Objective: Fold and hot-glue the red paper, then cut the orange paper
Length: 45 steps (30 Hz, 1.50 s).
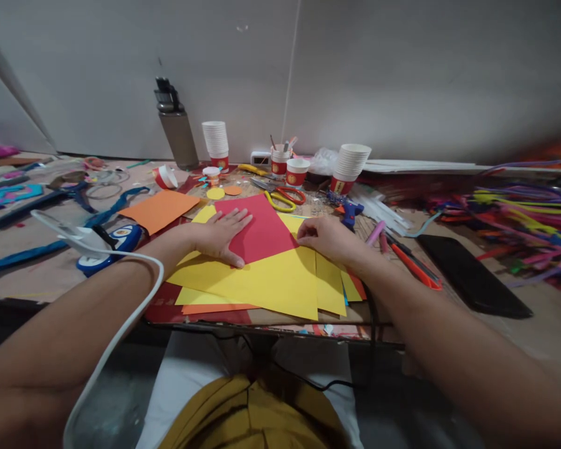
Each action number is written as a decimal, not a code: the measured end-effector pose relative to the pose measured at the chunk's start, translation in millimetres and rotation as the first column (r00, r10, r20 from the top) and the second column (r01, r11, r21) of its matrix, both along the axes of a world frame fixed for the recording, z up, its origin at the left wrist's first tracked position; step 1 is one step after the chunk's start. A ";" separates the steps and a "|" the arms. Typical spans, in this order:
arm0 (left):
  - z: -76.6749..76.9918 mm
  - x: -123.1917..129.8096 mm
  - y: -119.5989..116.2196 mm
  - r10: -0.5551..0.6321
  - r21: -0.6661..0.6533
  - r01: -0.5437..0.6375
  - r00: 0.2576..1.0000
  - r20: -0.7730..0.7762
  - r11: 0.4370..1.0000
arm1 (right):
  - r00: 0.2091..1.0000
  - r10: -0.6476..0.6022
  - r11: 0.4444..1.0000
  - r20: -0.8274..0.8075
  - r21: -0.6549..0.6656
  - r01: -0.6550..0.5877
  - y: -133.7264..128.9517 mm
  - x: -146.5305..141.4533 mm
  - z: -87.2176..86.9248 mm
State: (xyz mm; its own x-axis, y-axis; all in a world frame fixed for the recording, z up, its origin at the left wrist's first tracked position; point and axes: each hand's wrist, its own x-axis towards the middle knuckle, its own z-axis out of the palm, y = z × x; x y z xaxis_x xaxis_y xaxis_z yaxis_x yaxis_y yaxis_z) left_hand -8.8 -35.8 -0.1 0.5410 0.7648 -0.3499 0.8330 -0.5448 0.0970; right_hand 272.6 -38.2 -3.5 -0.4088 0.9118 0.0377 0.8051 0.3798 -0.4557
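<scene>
A red sheet of paper (pixel 260 227) lies at an angle on top of several yellow sheets (pixel 257 284). My left hand (pixel 222 236) rests flat on the red sheet's left part, fingers spread. At the sheet's right corner, the fingers of my right hand (pixel 322 238) are curled together in a pinch on its edge; the fingertips are partly hidden. Orange paper (pixel 215 308) peeks out under the yellow stack. Another orange sheet (pixel 161 210) lies beyond my left wrist. Behind the red sheet are yellow-handled scissors (pixel 280 201) and a blue glue gun (pixel 350 211).
Stacked paper cups (pixel 215 140) and more cups (pixel 350 163) stand along the grey wall, near a dark bottle (pixel 178 134). A black phone (pixel 474 274), a red-orange cutter (pixel 416 267) and coloured pipe cleaners (pixel 537 218) lie right. A white cable (pixel 135 312) crosses my left forearm.
</scene>
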 end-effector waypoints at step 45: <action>-25.2 23.0 13.5 0.160 0.397 -0.268 0.945 0.285 0.878 | 0.880 0.365 0.890 0.305 0.164 -0.426 -20.5 -32.9 -8.4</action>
